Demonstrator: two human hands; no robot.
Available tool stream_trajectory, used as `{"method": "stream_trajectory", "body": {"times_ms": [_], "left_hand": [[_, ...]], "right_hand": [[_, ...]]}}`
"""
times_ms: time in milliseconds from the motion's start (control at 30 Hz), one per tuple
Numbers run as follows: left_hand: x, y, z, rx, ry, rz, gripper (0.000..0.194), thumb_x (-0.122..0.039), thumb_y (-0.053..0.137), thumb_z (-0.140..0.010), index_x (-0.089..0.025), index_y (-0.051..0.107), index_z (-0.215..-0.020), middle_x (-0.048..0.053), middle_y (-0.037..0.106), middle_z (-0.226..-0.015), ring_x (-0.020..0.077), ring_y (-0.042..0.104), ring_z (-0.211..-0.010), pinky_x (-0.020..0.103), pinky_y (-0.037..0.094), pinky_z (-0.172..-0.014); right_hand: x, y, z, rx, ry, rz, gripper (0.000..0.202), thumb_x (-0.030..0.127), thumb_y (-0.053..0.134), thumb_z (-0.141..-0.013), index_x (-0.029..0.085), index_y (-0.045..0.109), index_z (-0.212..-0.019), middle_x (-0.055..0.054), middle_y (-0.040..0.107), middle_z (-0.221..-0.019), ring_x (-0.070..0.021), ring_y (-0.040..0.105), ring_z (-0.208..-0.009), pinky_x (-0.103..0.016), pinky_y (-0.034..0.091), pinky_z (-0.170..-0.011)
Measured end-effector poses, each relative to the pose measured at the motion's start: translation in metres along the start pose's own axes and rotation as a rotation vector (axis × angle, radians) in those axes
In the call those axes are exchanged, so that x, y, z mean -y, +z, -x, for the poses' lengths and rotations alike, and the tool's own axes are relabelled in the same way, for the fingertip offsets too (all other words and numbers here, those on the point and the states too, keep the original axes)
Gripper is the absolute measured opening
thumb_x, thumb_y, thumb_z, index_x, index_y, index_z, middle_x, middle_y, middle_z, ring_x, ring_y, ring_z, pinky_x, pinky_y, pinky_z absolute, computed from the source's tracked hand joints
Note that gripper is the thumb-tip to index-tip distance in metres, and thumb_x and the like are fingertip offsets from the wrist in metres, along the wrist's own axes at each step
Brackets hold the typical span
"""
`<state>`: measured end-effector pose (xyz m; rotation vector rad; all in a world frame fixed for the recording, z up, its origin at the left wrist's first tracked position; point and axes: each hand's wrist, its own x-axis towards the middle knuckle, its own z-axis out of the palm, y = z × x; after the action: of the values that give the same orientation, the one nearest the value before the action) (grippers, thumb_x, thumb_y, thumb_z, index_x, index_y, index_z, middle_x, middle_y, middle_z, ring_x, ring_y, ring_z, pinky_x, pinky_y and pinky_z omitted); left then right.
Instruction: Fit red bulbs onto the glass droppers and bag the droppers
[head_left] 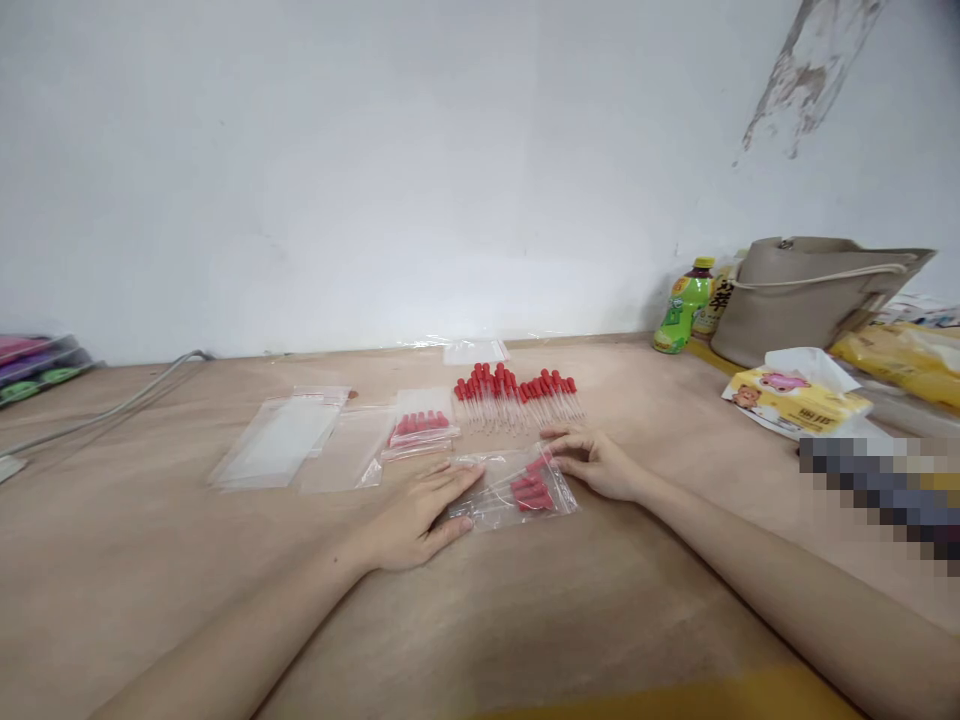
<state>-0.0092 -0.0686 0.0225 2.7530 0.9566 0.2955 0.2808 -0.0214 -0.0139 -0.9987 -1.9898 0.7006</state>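
Note:
In front of me lies a clear zip bag holding several droppers with red bulbs. My left hand rests on the bag's left end, fingers stretched out and thumb along its lower edge. At the bag's right end, my right hand has its fingers curled and closed at the red bulb of one slanting dropper. Whether that bulb is fully inside the bag I cannot tell. Beyond the hands, several loose droppers lie side by side, bulbs away from me.
Left of the hands are filled bags of droppers and flat clear bags. Another bag lies near the wall. At right stand a green bottle, a grey handbag and a yellow tissue pack. A cable runs at left.

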Motion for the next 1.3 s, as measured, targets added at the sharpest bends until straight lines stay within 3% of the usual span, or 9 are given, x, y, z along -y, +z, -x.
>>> {"method": "stream_trajectory", "body": {"times_ms": [100, 200, 400, 567, 667, 867, 1033, 1167, 1300], "left_hand": [[-0.001, -0.001, -0.001, 0.008, -0.004, -0.002, 0.053, -0.037, 0.035, -0.090, -0.024, 0.017, -0.138, 0.006, 0.033, -0.139, 0.0217, 0.032, -0.126, 0.043, 0.025, -0.105], [-0.002, -0.003, -0.002, 0.010, 0.001, -0.001, 0.053, -0.037, 0.035, -0.090, -0.024, 0.018, -0.138, 0.006, 0.036, -0.137, 0.0207, 0.033, -0.125, 0.043, 0.024, -0.105], [-0.003, -0.002, -0.001, -0.019, 0.012, 0.016, 0.052, -0.037, 0.036, -0.089, -0.025, 0.020, -0.137, 0.005, 0.038, -0.136, 0.0215, 0.035, -0.124, 0.044, 0.028, -0.103], [0.000, -0.001, -0.001, -0.005, 0.042, 0.009, 0.048, -0.035, 0.035, -0.090, -0.026, 0.024, -0.136, 0.003, 0.036, -0.137, 0.0200, 0.032, -0.126, 0.044, 0.024, -0.106], [0.001, 0.000, -0.002, 0.002, 0.045, 0.005, 0.046, -0.035, 0.035, -0.090, -0.027, 0.028, -0.134, 0.002, 0.035, -0.138, 0.0193, 0.030, -0.127, 0.043, 0.022, -0.107], [0.000, 0.000, -0.001, -0.012, 0.002, 0.007, 0.052, -0.037, 0.037, -0.089, -0.024, 0.021, -0.137, 0.005, 0.037, -0.137, 0.0204, 0.033, -0.125, 0.043, 0.026, -0.104], [-0.001, 0.000, 0.000, -0.035, -0.003, 0.021, 0.053, -0.038, 0.038, -0.088, -0.023, 0.021, -0.136, 0.007, 0.036, -0.137, 0.0230, 0.033, -0.125, 0.045, 0.029, -0.103], [-0.001, 0.000, -0.001, -0.033, -0.006, 0.029, 0.052, -0.037, 0.037, -0.089, -0.024, 0.022, -0.136, 0.006, 0.036, -0.137, 0.0230, 0.034, -0.125, 0.045, 0.028, -0.103], [-0.001, 0.000, -0.001, -0.028, 0.004, 0.010, 0.052, -0.037, 0.037, -0.089, -0.025, 0.020, -0.136, 0.006, 0.036, -0.137, 0.0228, 0.033, -0.125, 0.046, 0.026, -0.104]], "right_hand": [[0.004, 0.005, -0.002, 0.029, 0.086, -0.107, 0.020, 0.035, 0.059, -0.072, 0.020, 0.068, -0.080, -0.006, 0.066, -0.089, -0.0186, 0.061, -0.082, -0.034, 0.047, -0.077], [0.009, 0.007, -0.002, -0.041, 0.197, -0.137, 0.020, 0.037, 0.063, -0.067, 0.018, 0.067, -0.071, -0.004, 0.068, -0.076, -0.0180, 0.062, -0.070, -0.031, 0.049, -0.066], [0.008, 0.007, 0.001, -0.023, 0.096, -0.036, 0.011, 0.027, 0.060, -0.069, 0.018, 0.064, -0.069, -0.003, 0.066, -0.072, -0.0145, 0.059, -0.066, -0.027, 0.046, -0.061], [0.002, 0.011, 0.004, -0.078, 0.154, 0.121, 0.013, 0.021, 0.052, -0.071, 0.017, 0.064, -0.075, -0.001, 0.062, -0.064, -0.0111, 0.052, -0.055, -0.023, 0.041, -0.053], [0.002, 0.007, 0.005, -0.066, 0.138, 0.216, 0.010, 0.020, 0.054, -0.069, 0.017, 0.064, -0.072, -0.001, 0.061, -0.065, -0.0111, 0.051, -0.058, -0.023, 0.040, -0.056], [0.006, -0.005, 0.003, -0.018, 0.079, 0.217, 0.025, 0.039, 0.060, -0.070, 0.020, 0.067, -0.086, -0.004, 0.062, -0.080, -0.0149, 0.053, -0.071, -0.027, 0.042, -0.066], [0.007, -0.001, 0.001, 0.009, 0.045, 0.144, 0.018, 0.036, 0.061, -0.070, 0.019, 0.067, -0.073, -0.003, 0.061, -0.079, -0.0163, 0.054, -0.078, -0.030, 0.041, -0.075], [0.008, 0.007, 0.000, -0.067, 0.082, 0.044, 0.023, 0.041, 0.061, -0.070, 0.018, 0.064, -0.069, -0.003, 0.061, -0.076, -0.0150, 0.054, -0.074, -0.029, 0.042, -0.072], [0.008, 0.011, 0.000, -0.010, 0.077, 0.090, 0.024, 0.040, 0.061, -0.071, 0.018, 0.064, -0.062, -0.002, 0.060, -0.073, -0.0142, 0.054, -0.070, -0.028, 0.042, -0.069]]}}
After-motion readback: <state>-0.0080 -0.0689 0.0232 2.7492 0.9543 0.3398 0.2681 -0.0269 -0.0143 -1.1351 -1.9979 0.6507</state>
